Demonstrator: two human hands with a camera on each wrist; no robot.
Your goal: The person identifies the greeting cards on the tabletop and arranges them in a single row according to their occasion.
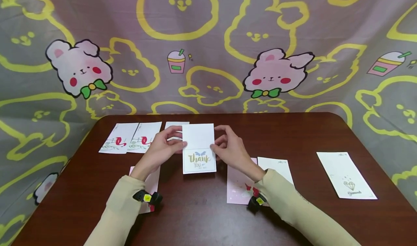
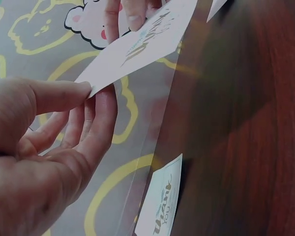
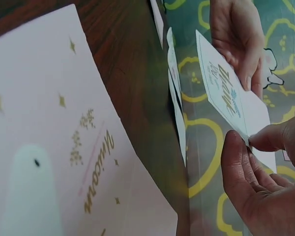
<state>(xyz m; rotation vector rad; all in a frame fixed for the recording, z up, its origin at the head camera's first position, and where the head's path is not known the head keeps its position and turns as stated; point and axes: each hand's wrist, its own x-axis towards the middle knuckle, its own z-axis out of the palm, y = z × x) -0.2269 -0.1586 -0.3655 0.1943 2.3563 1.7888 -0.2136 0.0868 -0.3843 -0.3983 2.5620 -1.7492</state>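
Left hand [image 1: 164, 145]: curled, pinching Thank You card [image 1: 198, 142]
Right hand [image 1: 232, 150]: likewise, at its opposite edge
Diamond card [image 1: 346, 174]: right of both hands

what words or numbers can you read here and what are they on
"Thank YOU": held card; smaller print below unreadable
"Thank YOU": another card, left wrist view
"Unicorn": pink card, right wrist view
"Diamond", ending blurred: diamond card
Too small or blurred: corner marks on diamond card, white card, flamingo cards; yellow wrist labels
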